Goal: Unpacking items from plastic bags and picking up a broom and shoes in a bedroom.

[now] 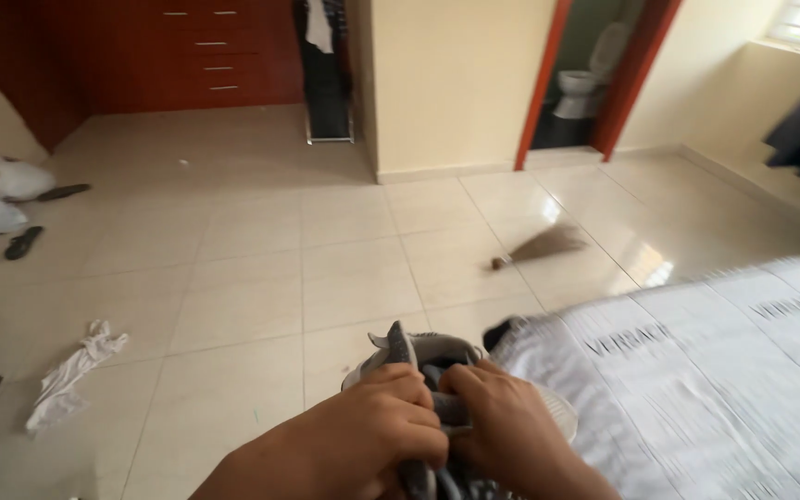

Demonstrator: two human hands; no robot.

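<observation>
**roomwatcher:** Grey garment [418, 356], bottom centre of the frame, bunched up between both hands right by the corner of the bed [724, 370]. Left hand [377, 431] is clenched around a fistful of it, right hand [502, 431] is closed on the fabric just beside, knuckles nearly touching. A pointy fold pokes up above the fingers.

**tilefan22:** Looks soft as anything to me. Would you call it heavy?

**roomwatcher:** Nah, I'd guess light and floppy. It crumples wherever the fingers press and keeps no shape of its own. Nothing fragile about it, and cloth like that isn't slippery either, though loose ends will dangle and drag if you only pinch one spot. Can't tell what kind of clothing it is, too scrunched and the lower part runs out of frame.

**tilefan22:** So where would you grab it?

**roomwatcher:** Pretty much where it's held now, two fistfuls close together. For spreading it out I'd take an edge or a seam in each hand instead, since the middle just wads up.

**tilefan22:** What else is about?

**roomwatcher:** White rag [71, 375] on the floor tiles at lower left, a small broom [539, 248] right of centre, dark sandals [25, 243] at far left. All well apart from the hands.
</observation>
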